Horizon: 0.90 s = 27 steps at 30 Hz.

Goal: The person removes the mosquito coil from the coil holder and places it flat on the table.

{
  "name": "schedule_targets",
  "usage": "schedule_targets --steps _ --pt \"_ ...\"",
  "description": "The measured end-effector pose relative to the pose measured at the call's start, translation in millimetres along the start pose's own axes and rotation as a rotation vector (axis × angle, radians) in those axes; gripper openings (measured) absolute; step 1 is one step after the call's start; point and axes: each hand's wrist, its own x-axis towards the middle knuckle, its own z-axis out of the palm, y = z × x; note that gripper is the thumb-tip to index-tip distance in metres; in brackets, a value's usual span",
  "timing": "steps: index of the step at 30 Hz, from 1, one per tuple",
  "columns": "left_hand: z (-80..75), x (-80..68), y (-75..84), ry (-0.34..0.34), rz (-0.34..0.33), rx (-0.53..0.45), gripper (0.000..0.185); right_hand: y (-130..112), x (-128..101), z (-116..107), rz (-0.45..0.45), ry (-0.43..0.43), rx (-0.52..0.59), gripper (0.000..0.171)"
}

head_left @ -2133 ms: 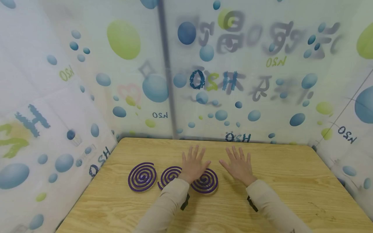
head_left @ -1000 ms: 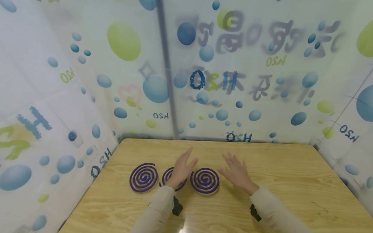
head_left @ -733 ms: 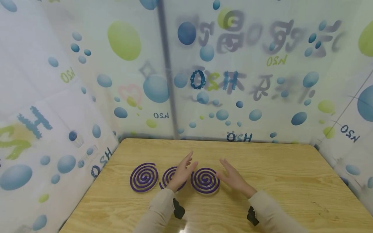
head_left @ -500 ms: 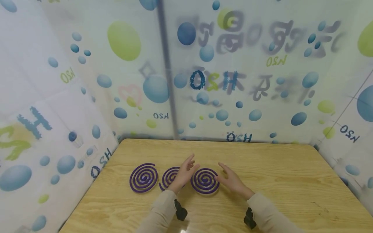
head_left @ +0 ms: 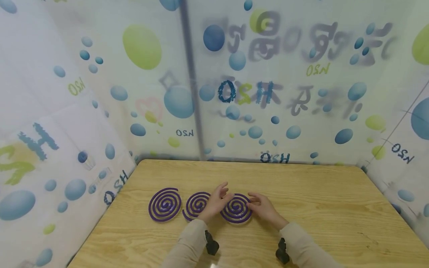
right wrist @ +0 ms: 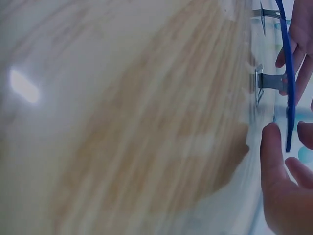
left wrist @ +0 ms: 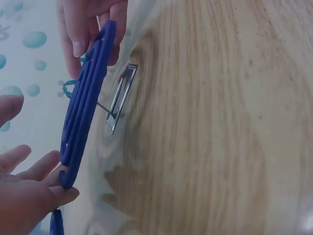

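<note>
- Now we have both hands on the rightmost mosquito coil (head_left: 236,208), third in a row of three purple spirals toward the left half of the wooden table (head_left: 318,208).
- Our left hand (head_left: 216,201) takes its left rim, fingers loosely curled, the rim resting between thumb and fingertips (left wrist: 46,169).
- Our right hand (head_left: 263,208) pinches the opposite rim, its fingers (left wrist: 80,29) bent over the edge.
- Seen from the wrists, the coil lies flat between the two hands, on a small metal stand (left wrist: 120,98).
- Just left of our left hand lies the middle coil (head_left: 196,204), partly under the wrist; the far-left coil (head_left: 165,204) lies apart from both hands.
- Around the table's far edge and sides hangs a bubble-printed curtain (head_left: 144,93).
</note>
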Motion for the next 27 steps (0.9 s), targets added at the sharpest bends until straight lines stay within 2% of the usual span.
schedule_targets --steps 6,10,19,27 --pt "6.4 2.4 -7.7 -0.016 -0.029 0.041 0.058 0.3 -0.7 -0.4 -0.015 -0.031 -0.066 0.037" --pt "8.7 0.8 -7.3 -0.020 -0.036 0.048 0.058 1.0 -0.6 -0.8 -0.018 -0.024 -0.067 0.036" --pt "14.2 0.5 -10.9 -0.018 0.001 0.072 0.052 -0.2 -3.8 -5.8 -0.005 -0.014 -0.024 0.033" --pt "21.0 -3.4 -12.7 0.007 -0.012 0.094 0.049 -0.9 -7.3 -10.4 0.037 0.008 -0.011 0.032"
